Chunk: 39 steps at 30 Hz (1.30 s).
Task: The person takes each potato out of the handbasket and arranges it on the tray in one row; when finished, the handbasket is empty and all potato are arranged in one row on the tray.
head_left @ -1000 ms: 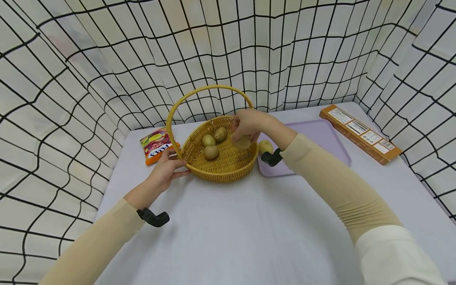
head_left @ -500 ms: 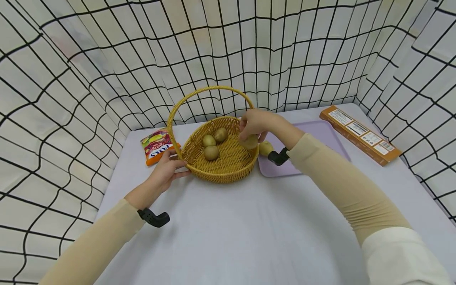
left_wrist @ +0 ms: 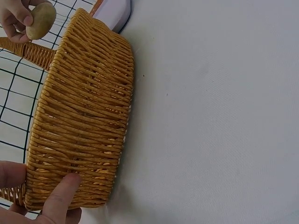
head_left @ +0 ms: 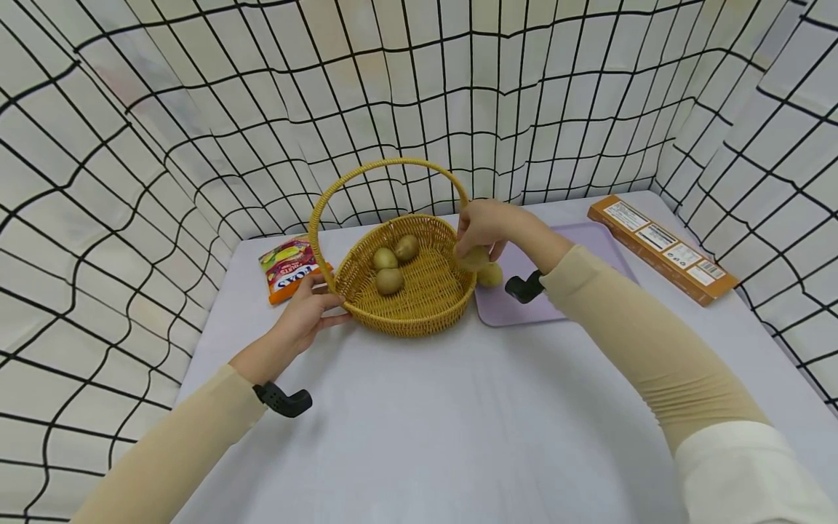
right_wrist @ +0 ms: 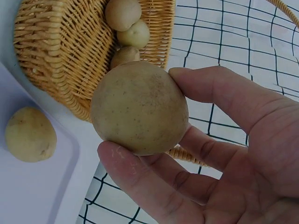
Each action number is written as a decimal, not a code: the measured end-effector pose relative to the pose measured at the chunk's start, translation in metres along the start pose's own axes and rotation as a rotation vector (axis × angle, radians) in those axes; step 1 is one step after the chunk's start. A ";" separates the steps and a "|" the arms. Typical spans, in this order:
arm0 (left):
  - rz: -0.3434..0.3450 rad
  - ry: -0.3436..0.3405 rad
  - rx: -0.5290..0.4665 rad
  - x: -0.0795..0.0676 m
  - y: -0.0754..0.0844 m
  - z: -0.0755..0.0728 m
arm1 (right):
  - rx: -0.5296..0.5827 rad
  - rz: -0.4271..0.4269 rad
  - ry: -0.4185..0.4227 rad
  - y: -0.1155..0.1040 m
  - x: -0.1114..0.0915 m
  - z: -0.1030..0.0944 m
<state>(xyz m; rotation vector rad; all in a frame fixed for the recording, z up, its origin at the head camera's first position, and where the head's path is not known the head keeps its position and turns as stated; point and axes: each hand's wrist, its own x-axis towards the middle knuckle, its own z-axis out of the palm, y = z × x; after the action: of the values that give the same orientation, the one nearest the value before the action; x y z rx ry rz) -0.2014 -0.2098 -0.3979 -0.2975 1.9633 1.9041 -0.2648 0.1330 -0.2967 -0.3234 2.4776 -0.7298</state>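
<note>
The wicker basket [head_left: 407, 324] holds three potatoes [head_left: 389, 281], the lilac tray [head_left: 520, 311] one potato [right_wrist: 31, 134]. The right hand [head_left: 486, 224] pinches another potato [right_wrist: 139, 108]; the left hand [head_left: 305, 313] grips the basket's rim.

- I see a bare left hand [head_left: 302, 314] gripping, the beige-sleeved left arm [head_left: 177, 444] stretched forward.
- A bare right hand [head_left: 486, 228] pinches, fingers curved, the beige-sleeved right arm [head_left: 628, 356] angled inward.
</note>
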 end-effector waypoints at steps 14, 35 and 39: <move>-0.012 0.016 -0.003 0.001 0.000 -0.001 | 0.013 0.050 -0.011 0.020 -0.002 -0.003; -0.005 0.016 0.000 0.002 -0.002 -0.001 | 0.051 0.126 -0.025 0.061 0.005 -0.007; -0.005 0.017 0.003 0.001 -0.001 0.001 | 0.064 0.151 -0.025 0.070 0.008 -0.007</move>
<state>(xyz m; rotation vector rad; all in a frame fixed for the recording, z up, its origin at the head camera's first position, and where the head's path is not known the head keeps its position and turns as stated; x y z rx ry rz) -0.2020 -0.2091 -0.3996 -0.3184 1.9742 1.9005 -0.2805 0.1912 -0.3341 -0.1198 2.4182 -0.7360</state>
